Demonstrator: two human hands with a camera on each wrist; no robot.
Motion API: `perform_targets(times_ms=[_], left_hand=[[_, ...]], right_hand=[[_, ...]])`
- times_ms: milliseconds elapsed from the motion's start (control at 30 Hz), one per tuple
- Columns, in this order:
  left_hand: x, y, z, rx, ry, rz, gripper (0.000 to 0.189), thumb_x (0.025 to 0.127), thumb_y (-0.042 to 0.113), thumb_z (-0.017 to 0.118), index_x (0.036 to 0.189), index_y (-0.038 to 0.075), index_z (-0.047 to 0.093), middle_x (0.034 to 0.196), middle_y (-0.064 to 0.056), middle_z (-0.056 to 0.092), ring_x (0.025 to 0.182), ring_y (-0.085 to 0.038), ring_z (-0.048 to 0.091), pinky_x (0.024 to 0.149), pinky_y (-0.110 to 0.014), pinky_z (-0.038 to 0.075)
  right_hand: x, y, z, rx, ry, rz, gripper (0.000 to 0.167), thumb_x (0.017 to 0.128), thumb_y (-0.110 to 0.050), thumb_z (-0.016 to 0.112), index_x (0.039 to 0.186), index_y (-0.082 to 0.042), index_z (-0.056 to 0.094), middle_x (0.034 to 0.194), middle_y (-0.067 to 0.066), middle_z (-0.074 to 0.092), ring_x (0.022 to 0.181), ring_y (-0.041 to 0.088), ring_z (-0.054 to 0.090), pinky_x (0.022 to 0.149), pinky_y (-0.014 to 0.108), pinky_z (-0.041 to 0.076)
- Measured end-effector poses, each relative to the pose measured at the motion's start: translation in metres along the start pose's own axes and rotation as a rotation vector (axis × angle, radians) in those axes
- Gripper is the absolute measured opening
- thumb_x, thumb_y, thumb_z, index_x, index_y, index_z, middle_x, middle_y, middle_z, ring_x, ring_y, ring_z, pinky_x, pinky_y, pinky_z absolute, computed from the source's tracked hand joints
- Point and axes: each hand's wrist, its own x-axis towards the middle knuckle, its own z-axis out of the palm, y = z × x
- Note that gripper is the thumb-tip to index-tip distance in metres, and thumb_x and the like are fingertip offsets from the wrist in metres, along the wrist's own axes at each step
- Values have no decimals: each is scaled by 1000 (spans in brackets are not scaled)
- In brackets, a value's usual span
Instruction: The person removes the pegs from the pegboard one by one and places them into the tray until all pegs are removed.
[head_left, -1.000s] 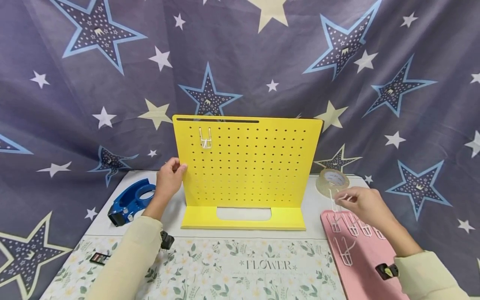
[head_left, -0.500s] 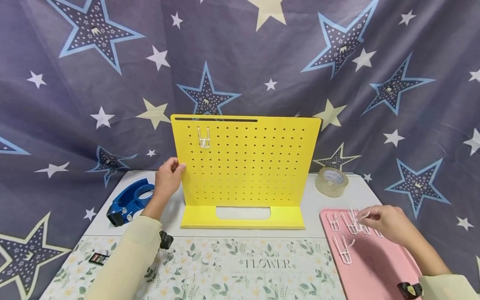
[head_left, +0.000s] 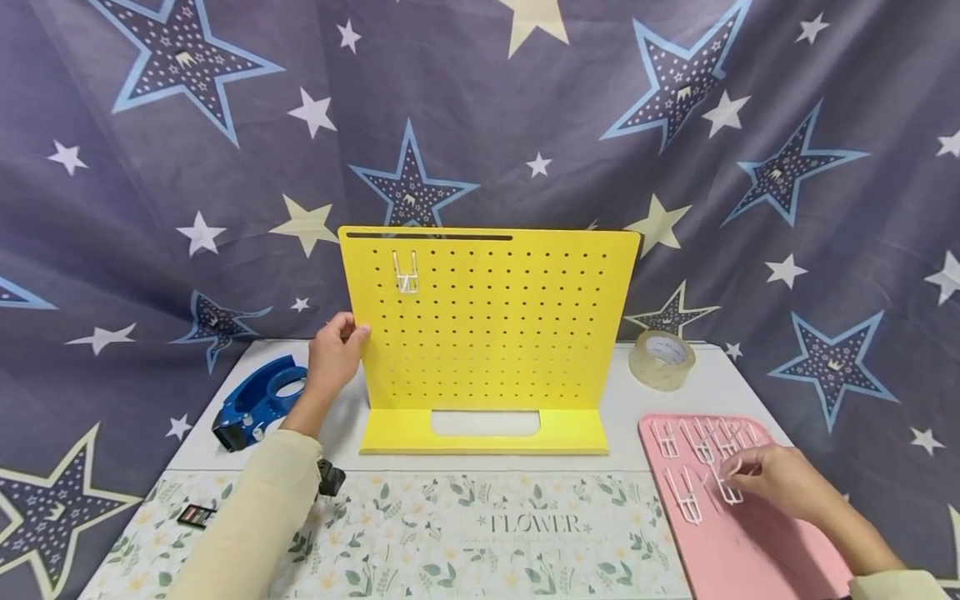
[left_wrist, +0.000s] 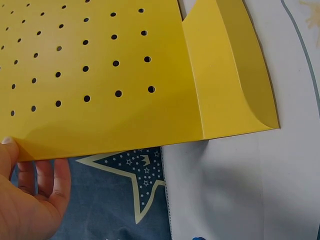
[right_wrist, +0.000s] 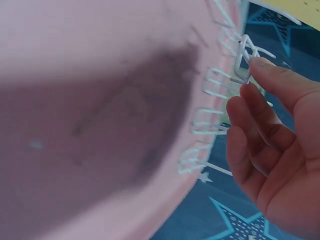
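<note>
A yellow pegboard (head_left: 480, 325) stands upright on the table, with one white wire hook (head_left: 407, 288) hung near its upper left corner. My left hand (head_left: 334, 357) grips the board's left edge, thumb on the front and fingers behind, as the left wrist view confirms. Between thumb and index fingertip, my right hand (head_left: 783, 479) pinches another white wire hook (right_wrist: 243, 62) above a pink tray (head_left: 727, 558). Several similar hooks lie along the tray's far end, and a separate hook (head_left: 687, 504) lies closer on its left side.
A blue tape dispenser (head_left: 251, 408) sits left of the board. At the back right stands a roll of clear tape (head_left: 663, 362). A small dark object (head_left: 197, 516) lies at the left on the floral mat (head_left: 420, 542). A star-patterned curtain (head_left: 487, 100) hangs behind.
My right hand has carried the pinched hook from beside the tape roll rightward and back toward me over the tray. My left hand stays on the board's edge.
</note>
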Motion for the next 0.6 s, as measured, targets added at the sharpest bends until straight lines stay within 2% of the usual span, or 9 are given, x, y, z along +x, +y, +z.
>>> perform_targets(times_ms=[167, 300, 600], left_hand=[[0, 0, 1, -12, -9, -6, 27, 107, 28, 55, 123, 8, 60, 115, -15, 64, 101, -31, 59, 92, -40, 53], [1, 0, 1, -31, -20, -17, 27, 107, 28, 54, 124, 9, 60, 117, -15, 64, 103, -31, 59, 96, -42, 54], [0, 0, 1, -14, 1, -3, 27, 107, 28, 54, 123, 7, 60, 115, -16, 65, 101, -31, 60, 92, -40, 54]], right_hand=[[-3, 5, 12, 63, -50, -29, 15, 81, -14, 82, 77, -25, 72, 69, -20, 65, 65, -12, 51, 59, 21, 46], [-2, 8, 17, 88, -64, -15, 15, 80, -12, 81, 77, -23, 72, 68, -19, 64, 64, -11, 50, 58, 21, 45], [0, 9, 21, 97, -60, -5, 13, 80, -11, 82, 78, -21, 74, 65, -20, 60, 62, -9, 47, 55, 21, 42]])
